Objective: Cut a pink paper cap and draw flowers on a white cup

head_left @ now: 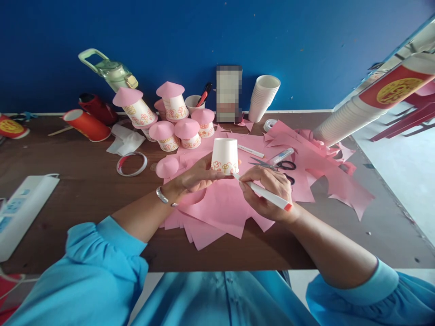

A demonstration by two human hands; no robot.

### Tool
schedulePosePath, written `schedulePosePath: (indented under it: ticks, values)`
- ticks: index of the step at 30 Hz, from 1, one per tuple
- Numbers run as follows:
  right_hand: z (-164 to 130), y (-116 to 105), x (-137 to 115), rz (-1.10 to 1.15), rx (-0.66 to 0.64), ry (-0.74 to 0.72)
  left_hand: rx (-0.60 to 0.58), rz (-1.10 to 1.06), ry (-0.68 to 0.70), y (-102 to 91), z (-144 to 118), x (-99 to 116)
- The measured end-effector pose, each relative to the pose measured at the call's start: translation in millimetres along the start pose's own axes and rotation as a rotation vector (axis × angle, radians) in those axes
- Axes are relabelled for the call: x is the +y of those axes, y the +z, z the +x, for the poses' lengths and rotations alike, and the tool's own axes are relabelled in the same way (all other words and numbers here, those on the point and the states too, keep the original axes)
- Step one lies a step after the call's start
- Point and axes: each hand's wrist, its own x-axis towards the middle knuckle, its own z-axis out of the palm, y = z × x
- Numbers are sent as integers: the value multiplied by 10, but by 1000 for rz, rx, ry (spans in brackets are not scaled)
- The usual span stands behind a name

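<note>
My left hand (200,174) grips a white paper cup (224,151), held upside down above the pink paper. Red and yellow flowers are drawn around the cup's lower band. My right hand (268,190) is closed round a white marker pen (268,194) with a red end, its tip touching or very close to the cup's lower edge. Sheets of pink paper (210,222) lie beneath both hands. Beyond them stand several decorated cups with pink cone roofs (170,102). A second marker (250,151) and black-handled scissors (285,165) rest on the paper.
A stack of white cups (263,99) and a phone-like blurred panel (229,95) stand by the blue wall. At left are a tape roll (132,164), red cup (87,124), green bottle (117,74) and power strip (25,213). A long cup stack (353,113) leans at right.
</note>
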Motion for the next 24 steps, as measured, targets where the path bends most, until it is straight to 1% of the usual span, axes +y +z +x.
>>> schedulePosePath:
  ticks: [4,7,10,14,18,24]
  values:
    - [2,-2,-4,5,-12,10,-16,2,5,-38,1,-23]
    - [6,-3,-4,7,-6,6,-2,11,-6,-37,4,-26]
    - [9,-6,-1,-2,14,-3,24,21,-14,-5,4,-4]
    - [12,-8,4,-31,46,4,38,32,20,61,-14,57]
    - [14,-4,9,-44,35,-8,36,18,18,86,-15,84]
    - [12,2,17,-51,41,-5,26,-16,7,-6,-12,-10]
